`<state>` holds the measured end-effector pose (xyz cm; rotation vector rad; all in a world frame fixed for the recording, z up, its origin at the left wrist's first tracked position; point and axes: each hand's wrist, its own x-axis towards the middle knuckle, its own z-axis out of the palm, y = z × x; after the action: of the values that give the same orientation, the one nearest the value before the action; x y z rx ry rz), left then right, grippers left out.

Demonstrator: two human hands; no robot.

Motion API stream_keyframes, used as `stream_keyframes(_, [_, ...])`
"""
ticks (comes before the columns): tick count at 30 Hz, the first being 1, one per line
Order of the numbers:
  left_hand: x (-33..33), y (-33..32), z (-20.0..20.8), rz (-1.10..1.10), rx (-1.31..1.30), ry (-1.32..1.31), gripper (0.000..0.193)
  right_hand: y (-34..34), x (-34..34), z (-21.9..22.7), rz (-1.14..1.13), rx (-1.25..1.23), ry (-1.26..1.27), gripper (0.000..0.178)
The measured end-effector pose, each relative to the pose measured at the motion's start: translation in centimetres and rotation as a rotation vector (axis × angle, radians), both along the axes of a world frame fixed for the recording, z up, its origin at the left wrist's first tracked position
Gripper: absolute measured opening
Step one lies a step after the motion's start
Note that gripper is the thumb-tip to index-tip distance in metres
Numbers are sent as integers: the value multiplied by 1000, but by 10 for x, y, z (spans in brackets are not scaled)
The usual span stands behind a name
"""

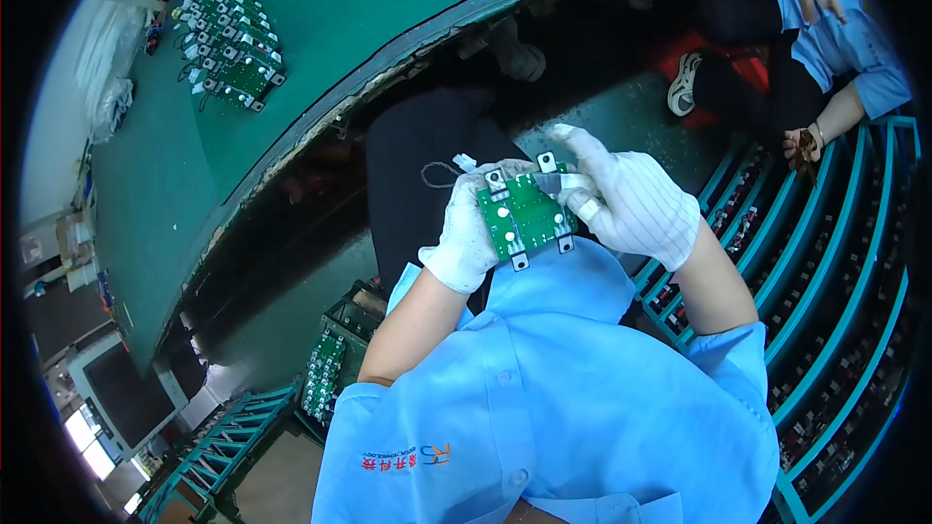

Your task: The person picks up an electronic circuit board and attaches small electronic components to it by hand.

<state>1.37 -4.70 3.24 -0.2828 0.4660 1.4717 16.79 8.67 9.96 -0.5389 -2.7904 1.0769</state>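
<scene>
Far off at the left rear corner of the dark green table [320, 29], a crowded batch of green circuit boards with black and white parts [228, 34] lies in rows, too many and too small to count. Lower down, one open crate of more green boards [328, 378] sits on the floor beside the person's knee.

One small green circuit board with metal corner tabs [524, 213] is held in the air over the lap, clear of the table's near edge. The left hand [471, 233], in a white glove, has its fingers closed around the board's left edge; a thin looped wire [442, 173] hangs from it. The right hand [631, 199], also gloved, pinches a small grey piece [547, 181] against the board's top edge.

With nothing beneath it, a gloved slip could likely drop the board to the floor, and the loose wire might snag. One other person [825, 49] sits to the right, by teal racks [835, 272].
</scene>
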Motion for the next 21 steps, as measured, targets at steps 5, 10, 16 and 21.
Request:
stream_keyframes(5, [6,-1,-2,-136,149,-65,72,28,-3,-27,-176,110,-11,40])
stream_keyframes(10, [1,8,21,-100,48,-79,75,21,22,-61,-394,-292,90,41])
stream_keyframes(16, [0,12,20,-112,18,-100,71,-1,32,-84,-511,-494,31,40])
stream_keyframes(21, [2,13,28,-70,-17,-111,70,-10,34,-98,-524,-517,85,38])
